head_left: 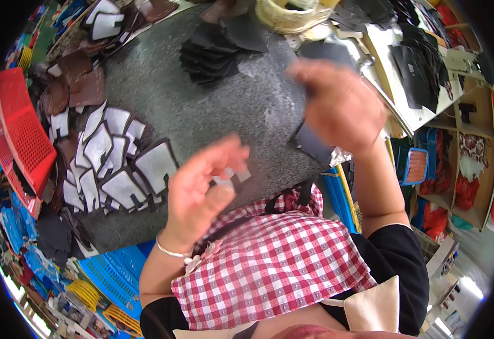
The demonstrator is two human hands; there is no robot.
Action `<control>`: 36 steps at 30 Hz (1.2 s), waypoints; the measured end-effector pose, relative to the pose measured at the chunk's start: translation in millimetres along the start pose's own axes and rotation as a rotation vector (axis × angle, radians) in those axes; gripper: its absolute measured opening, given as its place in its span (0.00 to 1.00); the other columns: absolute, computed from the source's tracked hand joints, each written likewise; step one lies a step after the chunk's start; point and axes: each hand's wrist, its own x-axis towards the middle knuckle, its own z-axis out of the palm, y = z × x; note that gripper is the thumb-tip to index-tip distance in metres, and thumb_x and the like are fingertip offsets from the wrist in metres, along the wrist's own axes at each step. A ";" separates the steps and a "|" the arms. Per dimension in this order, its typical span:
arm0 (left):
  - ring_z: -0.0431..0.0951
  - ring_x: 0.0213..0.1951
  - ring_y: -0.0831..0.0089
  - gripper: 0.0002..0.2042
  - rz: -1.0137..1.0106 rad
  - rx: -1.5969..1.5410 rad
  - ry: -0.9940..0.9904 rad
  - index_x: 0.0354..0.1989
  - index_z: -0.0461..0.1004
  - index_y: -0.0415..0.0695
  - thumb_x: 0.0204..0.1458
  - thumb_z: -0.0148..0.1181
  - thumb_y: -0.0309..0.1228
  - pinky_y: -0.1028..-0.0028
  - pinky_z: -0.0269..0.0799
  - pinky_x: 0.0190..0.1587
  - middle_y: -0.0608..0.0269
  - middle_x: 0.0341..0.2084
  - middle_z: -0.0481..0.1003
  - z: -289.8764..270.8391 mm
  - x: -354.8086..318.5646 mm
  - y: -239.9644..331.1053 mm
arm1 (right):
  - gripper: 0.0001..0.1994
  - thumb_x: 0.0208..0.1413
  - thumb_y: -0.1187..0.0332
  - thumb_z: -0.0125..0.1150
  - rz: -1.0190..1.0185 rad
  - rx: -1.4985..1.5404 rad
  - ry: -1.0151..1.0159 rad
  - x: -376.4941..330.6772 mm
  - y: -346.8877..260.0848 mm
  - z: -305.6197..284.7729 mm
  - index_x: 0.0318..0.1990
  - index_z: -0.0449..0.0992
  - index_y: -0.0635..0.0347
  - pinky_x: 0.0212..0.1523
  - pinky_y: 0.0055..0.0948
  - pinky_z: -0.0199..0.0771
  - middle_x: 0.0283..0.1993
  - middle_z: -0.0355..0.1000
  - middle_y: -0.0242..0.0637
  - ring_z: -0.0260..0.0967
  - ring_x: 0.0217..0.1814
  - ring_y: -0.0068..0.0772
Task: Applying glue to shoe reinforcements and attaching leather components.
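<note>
Two hands raised above the grey tabletop [219, 113]: left hand [202, 189] pinching a small pale scrap [233, 176] in its fingertips, right hand [340, 104] closed on a dark flat piece [315, 144] hanging below it, both blurred. Further left, overlapping grey-and-brown cut pieces [114, 164] beside a red crate [24, 133]; black cut pieces [213, 51] stacked toward the far edge.

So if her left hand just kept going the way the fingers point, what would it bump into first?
Probably the dark piece hanging under the right hand; the left hand points up and right toward it, though depth is unclear.
</note>
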 end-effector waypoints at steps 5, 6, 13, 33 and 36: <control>0.78 0.48 0.79 0.24 0.001 -0.066 0.072 0.65 0.68 0.35 0.62 0.62 0.30 0.76 0.73 0.52 0.61 0.48 0.79 1.4 22.0 10.3 | 0.09 0.43 0.67 0.65 -0.337 0.177 -0.376 -5.7 -56.2 10.4 0.33 0.76 0.58 0.53 0.38 0.77 0.49 0.80 0.38 0.76 0.54 0.40; 0.78 0.45 0.81 0.19 -0.035 -0.106 0.106 0.61 0.71 0.35 0.63 0.60 0.28 0.78 0.73 0.49 0.63 0.45 0.79 1.5 21.6 8.7 | 0.12 0.44 0.67 0.64 -0.205 0.124 -0.369 0.1 -54.9 9.1 0.37 0.76 0.58 0.53 0.40 0.77 0.51 0.79 0.38 0.76 0.54 0.40; 0.76 0.34 0.86 0.07 0.009 0.013 0.196 0.44 0.78 0.36 0.63 0.61 0.27 0.81 0.73 0.37 0.69 0.33 0.80 -2.2 13.6 0.2 | 0.19 0.43 0.87 0.60 0.610 0.393 -0.532 -4.5 -43.3 -17.6 0.45 0.80 0.64 0.40 0.34 0.80 0.38 0.79 0.45 0.80 0.40 0.46; 0.77 0.51 0.72 0.33 0.323 -0.082 0.077 0.67 0.64 0.32 0.64 0.57 0.47 0.74 0.67 0.46 0.48 0.63 0.69 7.7 -1.2 9.4 | 0.24 0.54 0.72 0.70 0.552 0.407 -0.256 8.7 -85.0 35.4 0.59 0.74 0.66 0.48 0.34 0.79 0.47 0.77 0.50 0.79 0.49 0.48; 0.72 0.39 0.82 0.36 0.277 0.294 0.294 0.66 0.66 0.34 0.50 0.74 0.35 0.78 0.66 0.41 0.56 0.55 0.74 -4.5 -7.2 11.4 | 0.09 0.64 0.77 0.59 1.025 0.847 -0.249 9.9 -84.3 29.3 0.49 0.78 0.68 0.43 0.22 0.76 0.34 0.79 0.36 0.75 0.40 0.18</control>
